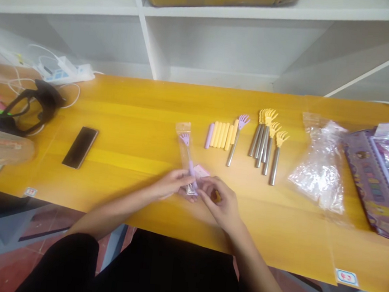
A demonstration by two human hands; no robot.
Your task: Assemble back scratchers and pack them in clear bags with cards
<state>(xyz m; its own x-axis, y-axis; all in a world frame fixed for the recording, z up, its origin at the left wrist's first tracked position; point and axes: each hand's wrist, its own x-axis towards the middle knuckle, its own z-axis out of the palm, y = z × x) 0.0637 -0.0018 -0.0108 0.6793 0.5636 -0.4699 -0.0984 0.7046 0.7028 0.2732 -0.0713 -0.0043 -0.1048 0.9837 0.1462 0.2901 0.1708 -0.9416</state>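
A purple back scratcher (184, 139) lies inside a narrow clear plastic bag (183, 128), its claw end pointing away from me. My left hand (174, 183) is closed around the lower part of this bagged scratcher, thumb on top. At the bag's bottom end, the fingers of my right hand (220, 198) are curled, with thumb and index finger pinching at its edge. A small pinkish card (201, 170) shows just behind my right fingertips; whether they touch it I cannot tell. Past my hands are a purple-clawed metal scratcher (238, 138) and several yellow-clawed scratchers (276, 155).
One purple handle sleeve (209, 136) and several yellow sleeves (221, 134) lie in a row. Rightward are a heap of clear bags (321, 171) and a purple printed package (365, 174). Leftward are a phone (80, 147), a black strap-like headset (30, 109) and a power strip (69, 73).
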